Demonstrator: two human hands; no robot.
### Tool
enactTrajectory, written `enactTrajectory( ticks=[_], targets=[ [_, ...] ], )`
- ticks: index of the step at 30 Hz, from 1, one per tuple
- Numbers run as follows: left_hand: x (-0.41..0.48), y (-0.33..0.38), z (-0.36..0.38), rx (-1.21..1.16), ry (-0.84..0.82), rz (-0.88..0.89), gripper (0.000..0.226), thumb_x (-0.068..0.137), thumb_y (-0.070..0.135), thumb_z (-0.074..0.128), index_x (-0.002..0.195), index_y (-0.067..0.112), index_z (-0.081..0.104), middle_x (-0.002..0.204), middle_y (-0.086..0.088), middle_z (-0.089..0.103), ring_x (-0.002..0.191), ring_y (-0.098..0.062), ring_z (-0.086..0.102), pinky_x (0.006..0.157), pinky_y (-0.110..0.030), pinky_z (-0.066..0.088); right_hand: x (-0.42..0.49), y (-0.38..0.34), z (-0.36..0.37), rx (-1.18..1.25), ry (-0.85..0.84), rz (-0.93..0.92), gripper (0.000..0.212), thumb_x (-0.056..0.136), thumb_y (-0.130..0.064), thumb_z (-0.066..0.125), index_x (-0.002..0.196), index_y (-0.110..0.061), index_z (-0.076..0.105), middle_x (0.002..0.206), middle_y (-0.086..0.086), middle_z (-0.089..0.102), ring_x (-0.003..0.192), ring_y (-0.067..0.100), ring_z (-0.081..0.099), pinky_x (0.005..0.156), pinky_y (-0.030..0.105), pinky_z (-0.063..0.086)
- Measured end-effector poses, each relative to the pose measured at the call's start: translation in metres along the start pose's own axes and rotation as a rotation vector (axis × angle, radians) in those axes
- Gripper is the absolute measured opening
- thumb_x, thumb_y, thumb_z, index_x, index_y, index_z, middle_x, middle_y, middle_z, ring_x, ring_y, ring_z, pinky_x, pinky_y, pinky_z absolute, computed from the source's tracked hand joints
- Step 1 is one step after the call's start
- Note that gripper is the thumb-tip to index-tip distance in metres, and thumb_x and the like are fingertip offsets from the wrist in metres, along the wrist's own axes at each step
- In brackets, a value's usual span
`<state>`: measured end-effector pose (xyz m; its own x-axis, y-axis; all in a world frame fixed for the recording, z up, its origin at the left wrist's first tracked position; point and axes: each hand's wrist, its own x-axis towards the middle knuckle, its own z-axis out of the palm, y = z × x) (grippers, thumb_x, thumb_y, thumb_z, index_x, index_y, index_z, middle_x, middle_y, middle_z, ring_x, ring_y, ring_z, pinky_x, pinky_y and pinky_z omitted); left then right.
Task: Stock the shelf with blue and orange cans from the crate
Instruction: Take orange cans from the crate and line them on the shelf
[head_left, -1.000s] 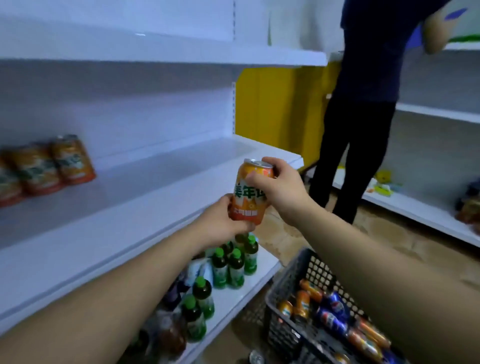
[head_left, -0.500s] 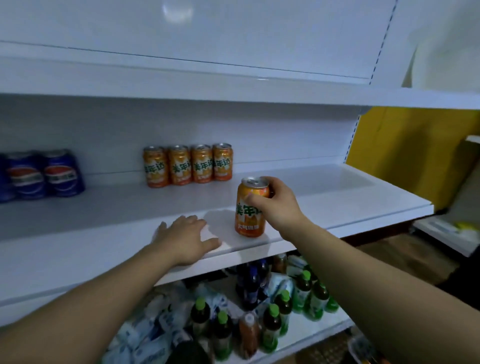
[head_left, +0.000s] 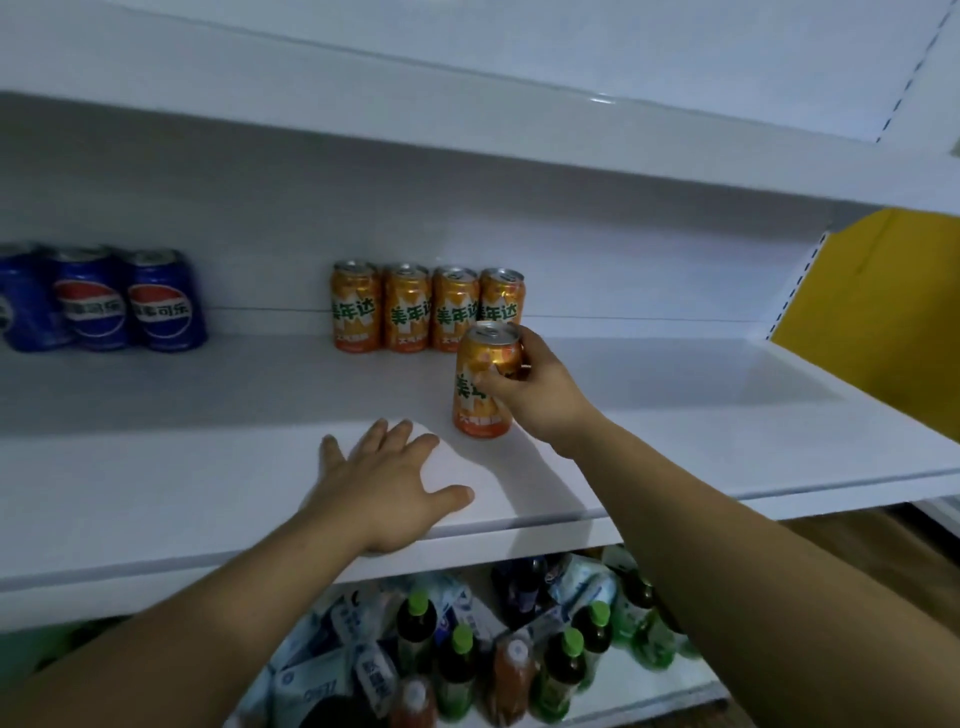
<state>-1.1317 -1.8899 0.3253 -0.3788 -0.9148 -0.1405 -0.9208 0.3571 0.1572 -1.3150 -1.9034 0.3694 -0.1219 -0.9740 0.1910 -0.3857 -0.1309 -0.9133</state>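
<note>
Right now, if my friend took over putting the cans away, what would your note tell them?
Right hand: its grip is round one orange can, upright and seemingly set down in front of the right end of the back row.
Left hand: open, flat on the shelf, holding nothing.
Done: four orange cans in a row at the back, and three blue cans to their left, the leftmost cut off by the frame edge.
Left: let go of this can and fetch more. The crate is out of view, so the number of cans left is unknown.

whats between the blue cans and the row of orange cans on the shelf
Only bare white shelf separates the blue cans from the orange row, per the head view.
</note>
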Motion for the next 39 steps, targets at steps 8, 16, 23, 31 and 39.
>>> enactTrajectory(
  ticks=[8,16,23,31,39],
  targets=[
    [0.003,-0.002,0.002,-0.02,-0.008,0.001,0.084,0.081,0.08,0.026,0.15,0.038,0.005,0.161,0.009,-0.007,0.147,-0.013,-0.011,0.115,-0.057,-0.007,0.039,0.014,0.013,-0.122,0.091,-0.071,0.064,0.081,-0.018,0.074,0.136,-0.025,0.041,0.115,-0.01,0.055,0.103,0.01,0.053,0.09,0.029,0.046],
    [0.005,-0.007,0.004,-0.026,-0.005,-0.006,0.085,0.08,0.081,0.023,0.15,0.039,0.003,0.16,0.011,-0.009,0.146,-0.01,-0.014,0.115,-0.055,-0.009,0.077,0.043,-0.024,-0.268,0.312,-0.011,0.058,0.083,-0.023,0.069,0.134,-0.02,0.042,0.124,0.002,0.057,0.107,0.017,0.055,0.088,0.029,0.046],
    [0.002,-0.004,0.003,-0.019,-0.03,-0.023,0.088,0.076,0.083,0.017,0.15,0.04,-0.001,0.159,0.012,-0.015,0.145,-0.009,-0.019,0.115,-0.054,-0.011,0.105,0.061,-0.049,-0.315,0.36,0.011,0.048,0.085,-0.026,0.064,0.129,-0.021,0.045,0.117,0.007,0.06,0.103,0.025,0.06,0.086,0.036,0.05],
    [0.003,-0.002,0.003,0.0,-0.029,-0.026,0.132,0.027,0.093,-0.025,0.148,0.043,-0.006,0.157,0.014,-0.019,0.143,-0.007,-0.023,0.115,-0.054,-0.012,0.135,0.068,-0.049,-0.322,0.372,0.118,0.06,0.091,-0.023,0.056,0.146,-0.026,0.031,0.127,0.015,0.049,0.11,0.033,0.056,0.095,0.045,0.049],
    [0.004,0.0,0.003,0.029,-0.044,-0.029,0.134,0.024,0.091,-0.03,0.147,0.042,-0.012,0.155,0.016,-0.024,0.141,-0.007,-0.027,0.115,-0.052,-0.014,0.153,0.078,-0.046,-0.294,0.394,0.158,0.045,0.089,-0.022,0.061,0.129,-0.01,0.045,0.126,0.012,0.054,0.114,0.031,0.055,0.086,0.036,0.043]
  ],
)
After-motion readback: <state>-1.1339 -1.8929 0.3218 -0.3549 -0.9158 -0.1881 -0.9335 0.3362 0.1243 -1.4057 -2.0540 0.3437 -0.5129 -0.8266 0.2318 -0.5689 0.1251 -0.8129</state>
